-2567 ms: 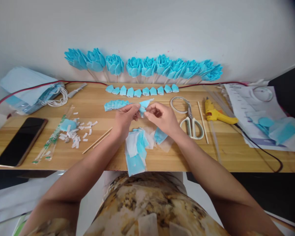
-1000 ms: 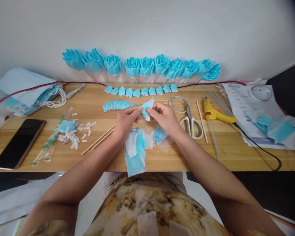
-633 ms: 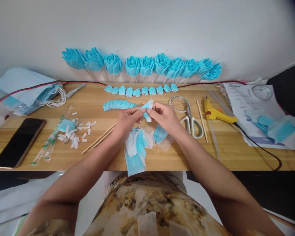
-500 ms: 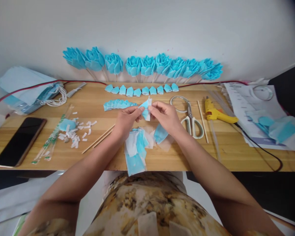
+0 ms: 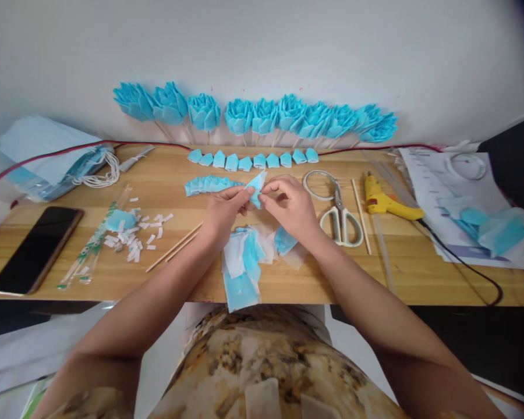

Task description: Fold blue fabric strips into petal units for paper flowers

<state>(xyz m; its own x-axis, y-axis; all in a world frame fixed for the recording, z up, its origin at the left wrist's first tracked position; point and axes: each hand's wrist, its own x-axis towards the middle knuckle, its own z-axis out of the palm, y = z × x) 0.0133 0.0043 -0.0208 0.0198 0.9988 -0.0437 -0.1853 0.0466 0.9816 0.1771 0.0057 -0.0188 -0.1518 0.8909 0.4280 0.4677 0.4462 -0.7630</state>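
Between my hands is a small folded piece of blue and white mask fabric [image 5: 257, 181], held above the table. My left hand [image 5: 227, 206] pinches its left side between thumb and fingers. On its right edge, my right hand [image 5: 288, 201] closes thumb and forefinger. Just behind my left hand lies a bunched row of blue folded petals [image 5: 209, 185]. Farther back, several separate folded petals [image 5: 245, 163] form a line. Below my hands are loose blue and white fabric pieces [image 5: 240, 285], reaching over the table's front edge.
Scissors [image 5: 341, 218], a tape roll [image 5: 318, 185], a wooden stick [image 5: 360, 215] and a yellow glue gun [image 5: 388, 205] lie to the right. Leftward are a phone [image 5: 37, 250], white scraps [image 5: 135, 247] and a mask stack [image 5: 48, 151]. Several blue fabric flowers [image 5: 239, 116] lean against the wall.
The fabric piece has been folded over further, with less white showing on its right side. My right fingers have shifted slightly left and curled more.
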